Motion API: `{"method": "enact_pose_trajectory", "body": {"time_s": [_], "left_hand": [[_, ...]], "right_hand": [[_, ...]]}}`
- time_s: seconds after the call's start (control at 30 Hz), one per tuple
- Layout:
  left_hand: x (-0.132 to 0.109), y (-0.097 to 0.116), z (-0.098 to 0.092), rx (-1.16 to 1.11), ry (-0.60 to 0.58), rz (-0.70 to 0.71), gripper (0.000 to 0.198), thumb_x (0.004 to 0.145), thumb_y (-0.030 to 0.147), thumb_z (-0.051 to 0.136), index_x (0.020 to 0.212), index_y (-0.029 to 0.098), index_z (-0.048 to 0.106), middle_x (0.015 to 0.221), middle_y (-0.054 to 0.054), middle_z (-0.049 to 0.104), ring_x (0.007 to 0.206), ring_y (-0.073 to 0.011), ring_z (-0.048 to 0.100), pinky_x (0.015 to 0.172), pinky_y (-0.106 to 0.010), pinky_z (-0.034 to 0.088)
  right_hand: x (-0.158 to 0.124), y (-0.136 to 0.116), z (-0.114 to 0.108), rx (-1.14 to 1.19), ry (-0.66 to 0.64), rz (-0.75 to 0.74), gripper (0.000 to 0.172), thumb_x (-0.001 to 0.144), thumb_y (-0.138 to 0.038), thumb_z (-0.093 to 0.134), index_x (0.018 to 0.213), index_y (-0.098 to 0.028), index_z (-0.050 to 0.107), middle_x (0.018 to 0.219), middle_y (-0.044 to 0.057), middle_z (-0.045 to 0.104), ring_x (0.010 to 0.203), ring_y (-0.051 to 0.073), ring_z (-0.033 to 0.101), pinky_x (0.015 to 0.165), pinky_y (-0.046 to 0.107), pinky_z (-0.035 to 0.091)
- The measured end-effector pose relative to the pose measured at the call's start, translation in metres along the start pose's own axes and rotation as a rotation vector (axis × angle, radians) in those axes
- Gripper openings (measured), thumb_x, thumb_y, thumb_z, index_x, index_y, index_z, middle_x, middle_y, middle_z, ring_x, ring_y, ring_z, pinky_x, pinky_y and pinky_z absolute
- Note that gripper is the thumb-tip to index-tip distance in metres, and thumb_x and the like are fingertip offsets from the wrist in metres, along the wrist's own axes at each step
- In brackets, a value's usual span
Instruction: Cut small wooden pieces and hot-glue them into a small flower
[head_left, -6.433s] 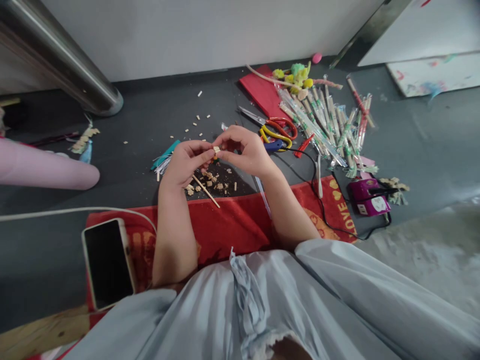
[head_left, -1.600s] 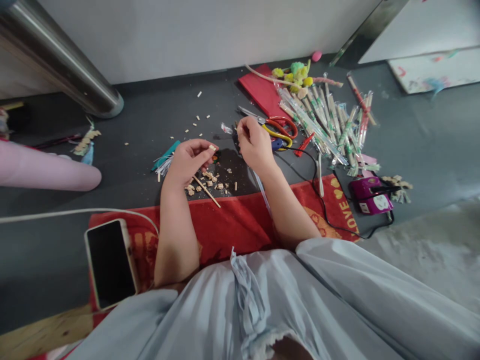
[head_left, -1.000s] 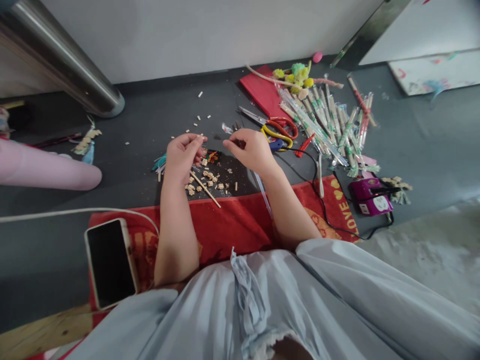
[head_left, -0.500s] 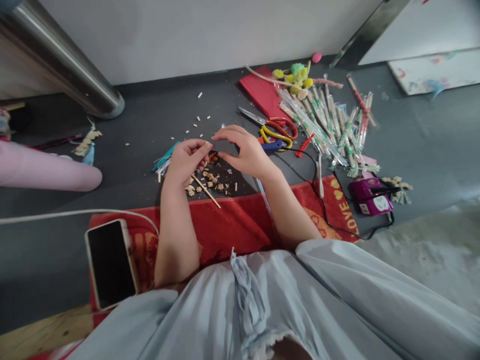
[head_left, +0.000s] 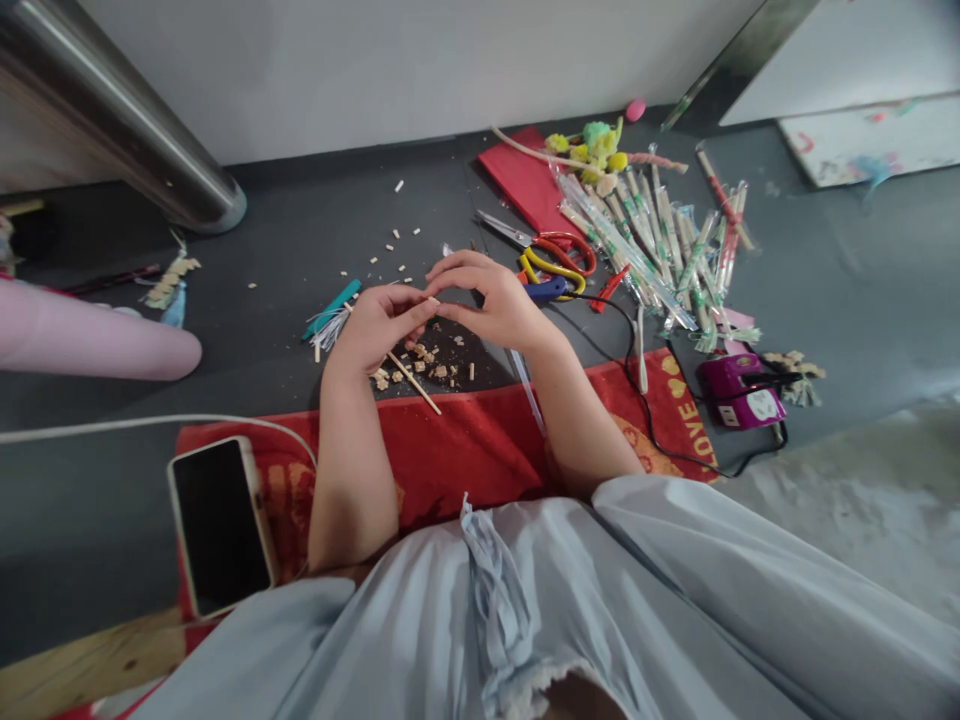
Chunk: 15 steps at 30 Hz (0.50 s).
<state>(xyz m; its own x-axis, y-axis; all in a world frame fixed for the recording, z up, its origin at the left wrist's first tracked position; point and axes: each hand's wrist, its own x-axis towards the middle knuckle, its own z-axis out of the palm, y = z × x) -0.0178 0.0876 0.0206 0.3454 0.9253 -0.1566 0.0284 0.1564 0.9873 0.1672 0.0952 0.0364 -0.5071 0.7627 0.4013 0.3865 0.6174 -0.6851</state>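
Note:
My left hand [head_left: 381,328] is closed in a pinch in the middle of the head view. My right hand [head_left: 487,298] meets it there with curled fingers, its thumb tip against the left fingertips. Whatever the fingertips hold is too small and too covered to make out. A thin wooden stick [head_left: 415,384] passes beneath my left hand, both ends showing. Below the hands lie small light-brown wooden pieces [head_left: 424,355] among crumbs. Beside the left wrist are a teal tassel [head_left: 341,303] and white strands [head_left: 328,332].
Scissors [head_left: 559,252], a blue-handled corded tool [head_left: 546,290] and several wrapped sticks [head_left: 660,240] lie right. A purple box [head_left: 741,392] with a black cord stands farther right. Left are a phone [head_left: 223,525], a pink cylinder [head_left: 97,330] and a metal post [head_left: 150,120]. A red cloth [head_left: 465,450] lies in front.
My right fingertips have come together with the left ones, closing the gap between the hands. An orange-red thing glimpsed beneath the fingers is now covered.

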Motion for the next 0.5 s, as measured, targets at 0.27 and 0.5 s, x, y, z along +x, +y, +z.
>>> {"method": "enact_pose_trajectory", "body": {"time_s": [0.27, 0.5], "left_hand": [[0.0002, -0.0003, 0.0005, -0.08, 0.073, 0.031, 0.044, 0.06, 0.057, 0.077, 0.07, 0.015, 0.068, 0.049, 0.003, 0.054, 0.04, -0.0039, 0.045, 0.039, -0.016, 0.037], [0.0015, -0.0015, 0.0006, -0.121, 0.152, 0.05, 0.039, 0.055, 0.051, 0.082, 0.065, 0.016, 0.066, 0.046, 0.004, 0.053, 0.038, -0.0034, 0.044, 0.037, -0.015, 0.036]], "right_hand": [[0.0003, 0.001, 0.0028, 0.062, 0.089, -0.004, 0.026, 0.085, -0.041, 0.06, 0.092, -0.018, 0.067, 0.099, 0.006, 0.065, 0.098, 0.018, 0.06, 0.09, 0.037, 0.048], [0.0007, 0.0004, 0.0063, 0.046, 0.142, -0.032, 0.03, 0.085, -0.046, 0.059, 0.089, -0.017, 0.065, 0.089, 0.004, 0.064, 0.085, 0.015, 0.058, 0.081, 0.034, 0.049]]}}
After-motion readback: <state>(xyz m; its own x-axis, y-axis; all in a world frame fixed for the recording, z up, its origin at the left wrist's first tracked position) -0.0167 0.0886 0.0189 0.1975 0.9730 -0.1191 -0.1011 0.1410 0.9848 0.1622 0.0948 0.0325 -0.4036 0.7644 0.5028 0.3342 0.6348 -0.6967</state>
